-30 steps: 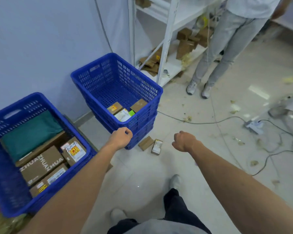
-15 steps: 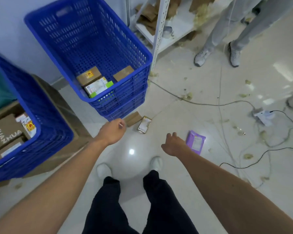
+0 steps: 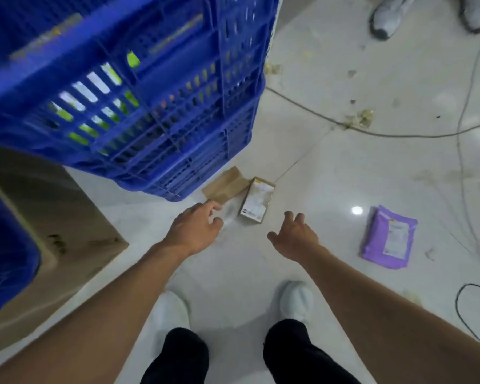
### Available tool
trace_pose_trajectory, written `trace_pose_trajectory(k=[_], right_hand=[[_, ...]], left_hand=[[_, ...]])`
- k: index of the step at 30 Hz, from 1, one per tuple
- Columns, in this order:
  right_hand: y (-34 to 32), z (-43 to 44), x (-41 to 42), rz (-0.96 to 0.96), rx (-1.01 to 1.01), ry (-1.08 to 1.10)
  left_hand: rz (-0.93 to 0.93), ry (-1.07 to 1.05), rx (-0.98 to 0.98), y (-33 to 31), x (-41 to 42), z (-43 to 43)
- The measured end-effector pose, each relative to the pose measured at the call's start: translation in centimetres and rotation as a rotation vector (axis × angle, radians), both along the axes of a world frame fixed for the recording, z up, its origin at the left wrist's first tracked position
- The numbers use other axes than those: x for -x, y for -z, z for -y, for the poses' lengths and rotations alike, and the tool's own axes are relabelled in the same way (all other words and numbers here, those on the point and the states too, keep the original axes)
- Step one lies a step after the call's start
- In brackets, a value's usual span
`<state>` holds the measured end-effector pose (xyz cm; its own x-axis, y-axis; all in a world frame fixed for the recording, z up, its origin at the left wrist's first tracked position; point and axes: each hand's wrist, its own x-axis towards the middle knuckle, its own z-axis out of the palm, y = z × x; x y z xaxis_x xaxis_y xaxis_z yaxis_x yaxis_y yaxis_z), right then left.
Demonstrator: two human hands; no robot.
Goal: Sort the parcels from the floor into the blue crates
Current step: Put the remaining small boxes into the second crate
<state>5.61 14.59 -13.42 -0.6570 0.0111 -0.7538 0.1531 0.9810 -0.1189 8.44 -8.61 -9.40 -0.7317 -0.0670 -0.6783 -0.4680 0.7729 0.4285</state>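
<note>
Two small parcels lie on the white floor beside the stacked blue crates (image 3: 155, 112): a plain brown box (image 3: 223, 186) and a box with a white label (image 3: 257, 200). A purple mailer bag (image 3: 388, 236) lies further right. My left hand (image 3: 194, 227) hovers just in front of the brown box with fingers loosely spread, holding nothing. To the right of the labelled box is my right hand (image 3: 294, 236), fingers relaxed and empty. A second blue crate (image 3: 3, 245) shows at the left edge.
A large cardboard box (image 3: 53, 217) sits under the left crate. Cables (image 3: 399, 134) run across the floor at right, with scraps of debris. Another person's shoes (image 3: 388, 15) stand at the top right. My own shoes are below my hands.
My view has dropped closer to the floor. Both hands have moved down towards the two small parcels, and their fingers have uncurled from loose fists.
</note>
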Motion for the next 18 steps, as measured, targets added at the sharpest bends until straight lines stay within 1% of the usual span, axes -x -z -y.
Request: trace_pose_trajectory(k=[3, 5, 8, 10, 14, 18], right_hand=[[7.1, 1.9, 0.9, -0.029, 0.031, 0.032], [11.4, 3.1, 1.7, -0.078, 0.070, 0.095], [16.9, 5.1, 3.5, -0.190, 0.087, 0.240], [19.8, 6.3, 4.6, -0.233, 0.067, 0.297], [23.1, 7.5, 5.8, -0.258, 0.036, 0.417], [22.6, 6.6, 5.6, -0.238, 0.024, 0.435]], left_hand=[[0.010, 0.032, 0.001, 6.8, 1.1, 0.4], [-0.010, 0.055, 0.008, 10.8, 2.0, 0.2], [-0.046, 0.061, 0.024, 15.6, 3.7, -0.2], [-0.049, 0.054, 0.031, 18.0, 4.5, -0.6], [-0.039, 0.046, 0.031, 20.6, 5.1, -1.2], [-0.032, 0.059, 0.030, 19.8, 4.6, -1.0]])
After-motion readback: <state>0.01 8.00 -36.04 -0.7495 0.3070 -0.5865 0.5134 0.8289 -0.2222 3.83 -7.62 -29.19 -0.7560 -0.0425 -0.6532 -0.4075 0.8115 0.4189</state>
